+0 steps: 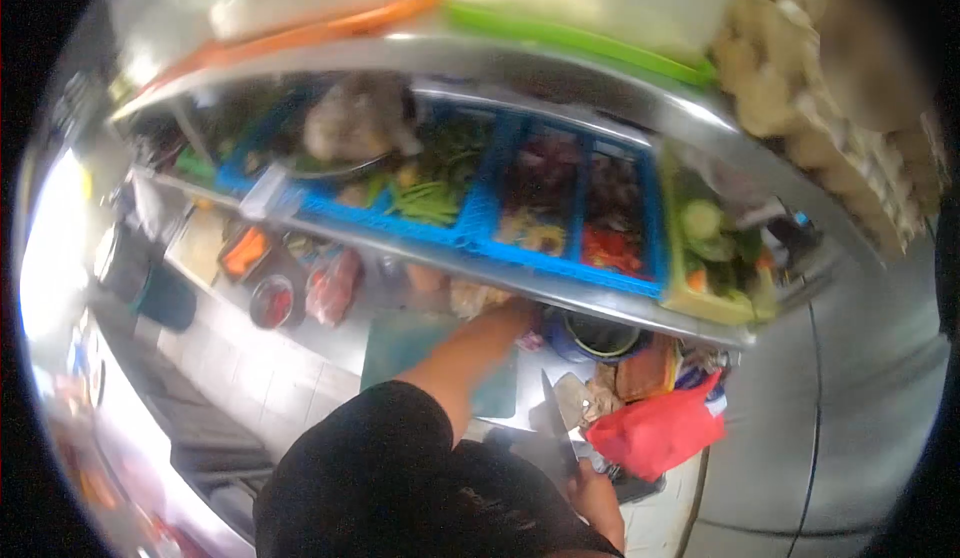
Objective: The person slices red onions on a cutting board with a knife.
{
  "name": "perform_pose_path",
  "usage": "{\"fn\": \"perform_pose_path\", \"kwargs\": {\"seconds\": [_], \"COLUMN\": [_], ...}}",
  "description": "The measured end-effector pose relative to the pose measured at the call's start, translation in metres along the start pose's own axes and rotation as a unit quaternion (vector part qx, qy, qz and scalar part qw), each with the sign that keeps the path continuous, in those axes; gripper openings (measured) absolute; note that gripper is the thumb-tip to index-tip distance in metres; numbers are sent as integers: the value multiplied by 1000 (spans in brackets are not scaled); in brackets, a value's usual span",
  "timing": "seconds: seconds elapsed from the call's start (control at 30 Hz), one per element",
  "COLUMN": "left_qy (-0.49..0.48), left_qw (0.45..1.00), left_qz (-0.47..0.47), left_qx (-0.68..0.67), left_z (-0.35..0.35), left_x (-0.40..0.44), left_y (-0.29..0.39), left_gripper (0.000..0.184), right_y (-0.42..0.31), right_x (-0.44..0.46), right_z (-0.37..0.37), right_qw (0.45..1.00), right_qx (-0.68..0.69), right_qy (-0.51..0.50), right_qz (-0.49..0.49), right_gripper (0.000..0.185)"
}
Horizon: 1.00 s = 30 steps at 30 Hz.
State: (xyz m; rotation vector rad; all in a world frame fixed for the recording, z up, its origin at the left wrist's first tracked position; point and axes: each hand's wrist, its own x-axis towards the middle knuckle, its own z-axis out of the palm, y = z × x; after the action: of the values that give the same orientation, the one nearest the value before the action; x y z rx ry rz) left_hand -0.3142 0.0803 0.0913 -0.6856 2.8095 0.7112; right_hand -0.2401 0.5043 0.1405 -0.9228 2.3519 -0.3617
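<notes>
My right hand (597,503) is at the lower right, closed on the handle of a knife (557,413) whose wide blade points up and away from me. My left hand (517,320) reaches forward under the edge of the metal shelf (600,303). Its fingers are blurred and partly hidden, so what they hold is unclear. Below that forearm lies a green cutting board (390,348). A clear bag of pale food (475,298) sits just left of my left hand, and a dark round container (600,333) stands to its right.
Blue baskets (470,233) of vegetables and a yellow crate (710,303) fill the shelf. On the counter are a bowl of red pieces (272,301), a bagged piece of meat (332,288) and a red bag (660,428). Egg trays (820,108) are stacked at upper right.
</notes>
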Motion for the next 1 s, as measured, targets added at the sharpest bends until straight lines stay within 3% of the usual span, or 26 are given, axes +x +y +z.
{"fn": "perform_pose_path", "kwargs": {"seconds": [0.2, 0.43, 0.5, 0.53, 0.57, 0.63, 0.73, 0.87, 1.0], "left_qy": [-15, -88, -8, 49, 142, 320, 257, 289, 348], "left_qw": [998, 981, 980, 977, 966, 917, 951, 943, 917], "left_qz": [32, 29, 37, 49, 72, 114, 48, -2, 5], "left_qx": [-52, -168, -193, -202, -206, -210, -164, -164, -196], "left_z": [-31, -115, -87, -65, -41, 5, 76, 93, 89], "left_x": [-24, -103, -118, -126, -140, -171, -200, -228, -246], "left_y": [-2, -15, -49, -70, -83, -110, -151, -150, -140], "left_gripper": [50, 50, 48, 47, 42, 35, 35, 42, 41], "right_y": [-7, -43, -62, -49, -38, -42, -63, -110, -147], "right_x": [13, 42, 49, 55, 61, 77, 97, 113, 128], "right_z": [-1, -13, -19, -7, 4, 10, 17, 8, 9], "right_qw": [999, 989, 987, 988, 987, 987, 981, 975, 965], "right_qx": [-9, -46, -5, 0, 3, -18, -48, -77, -141], "right_qy": [-10, -137, -159, -141, -122, -132, -187, -118, -126], "right_qz": [-46, -25, -5, -55, -105, -90, -34, -172, -184], "right_gripper": [32, 40, 37, 35, 33, 32, 30, 31, 33]}}
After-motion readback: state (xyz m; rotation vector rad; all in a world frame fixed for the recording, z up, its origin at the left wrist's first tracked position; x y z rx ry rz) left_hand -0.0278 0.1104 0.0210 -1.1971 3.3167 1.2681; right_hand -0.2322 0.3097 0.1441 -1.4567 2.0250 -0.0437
